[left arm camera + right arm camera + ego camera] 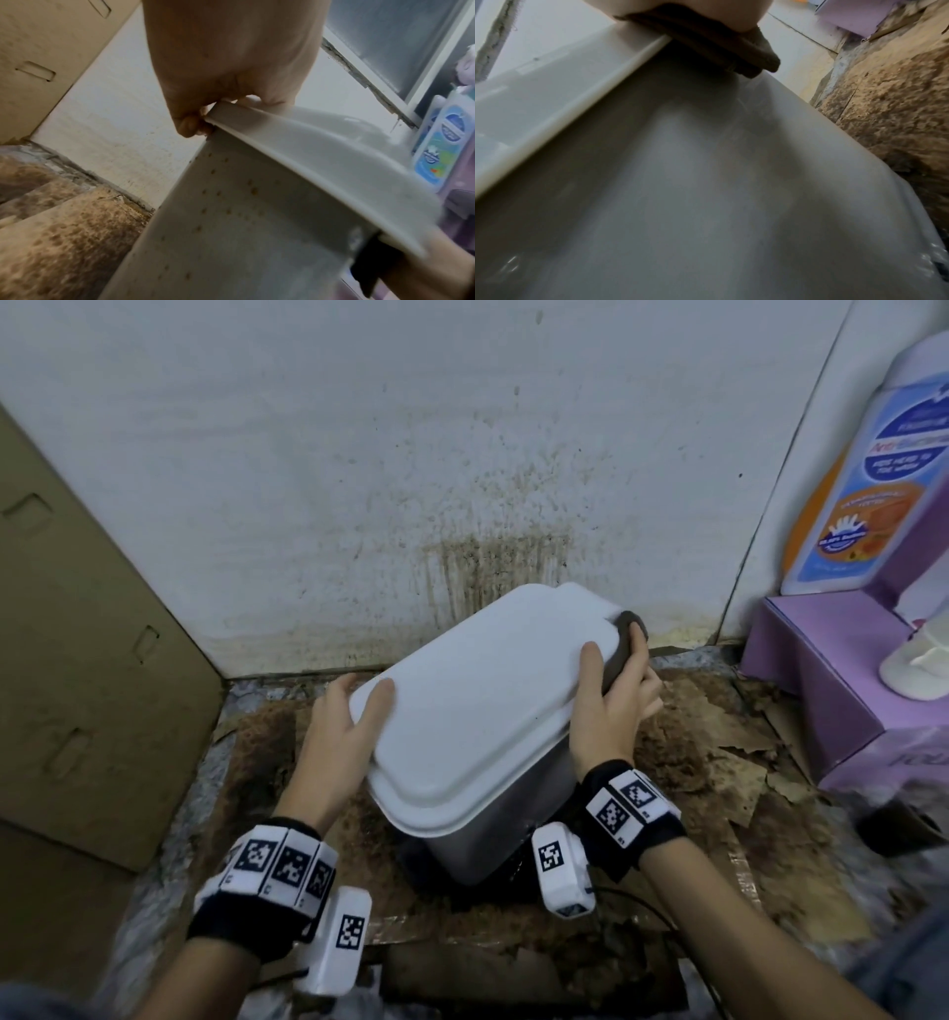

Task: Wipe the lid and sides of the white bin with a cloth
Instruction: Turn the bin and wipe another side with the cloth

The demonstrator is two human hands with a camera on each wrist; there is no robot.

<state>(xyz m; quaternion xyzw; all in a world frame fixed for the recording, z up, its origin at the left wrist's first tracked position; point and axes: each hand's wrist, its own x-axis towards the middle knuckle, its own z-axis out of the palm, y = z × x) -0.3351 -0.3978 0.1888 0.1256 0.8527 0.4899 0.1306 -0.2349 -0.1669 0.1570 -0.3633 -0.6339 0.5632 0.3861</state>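
The white bin [508,824] stands tilted on the dirty floor, its lid [477,706] down. My left hand [354,711] grips the lid's left rim [231,121], thumb on top and fingers curled under the edge. The bin's left side [231,213] carries small brown spots. My right hand [611,695] holds a folded dark grey-brown cloth [624,649] against the right edge of the lid, thumb resting on the lid top. In the right wrist view the cloth [731,48] sits pressed at the rim above the bin's right side [680,182].
A stained white wall [411,480] rises just behind the bin. A cardboard sheet [87,634] leans at the left. A purple box [842,690] with a soap bottle [868,480] stands at the right. Torn, mouldy cardboard [719,788] covers the floor.
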